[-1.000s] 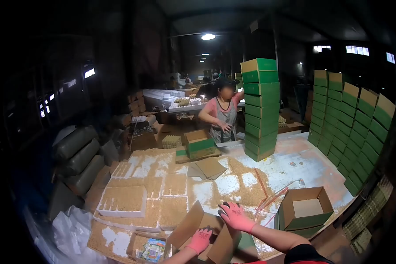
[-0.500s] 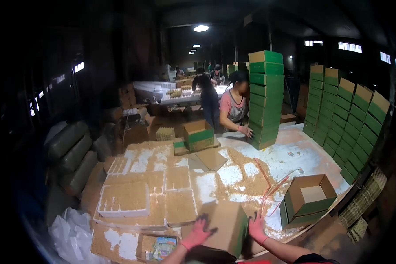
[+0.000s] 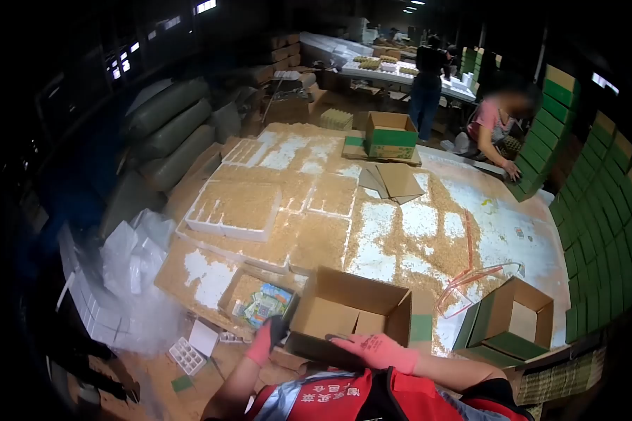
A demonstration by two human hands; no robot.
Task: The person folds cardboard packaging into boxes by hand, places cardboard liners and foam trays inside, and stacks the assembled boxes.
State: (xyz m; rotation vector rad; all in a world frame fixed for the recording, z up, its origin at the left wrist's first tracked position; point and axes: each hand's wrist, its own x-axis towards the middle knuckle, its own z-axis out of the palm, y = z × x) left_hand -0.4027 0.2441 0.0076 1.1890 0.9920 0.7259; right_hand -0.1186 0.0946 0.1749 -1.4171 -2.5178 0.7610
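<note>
An open cardboard box (image 3: 351, 288) with green outer sides stands in front of me, its opening facing up and folded bottom flaps showing inside. My right hand (image 3: 379, 351), in a pink glove with dark fingertips, grips its near rim, fingers reaching over the edge. My left hand (image 3: 268, 339), gloved alike, is by the box's left corner, beside a shallow carton (image 3: 226, 300) of printed cards (image 3: 265, 306). Its fingers look apart and hold nothing I can see, though they are partly blurred.
Another open green box (image 3: 516, 319) stands at right beside red straps (image 3: 463, 284). Foam slabs (image 3: 235, 210) covered in brown granules lie left. Flat cardboard pieces (image 3: 399, 182) and a green box (image 3: 391, 133) are farther back. A co-worker (image 3: 495, 130) touches a tall stack of green boxes (image 3: 546, 133).
The cardboard box has turned from its closed side up to its opening up. My left hand has moved left off it; my right hand has shifted to the near rim. The view tilted downward.
</note>
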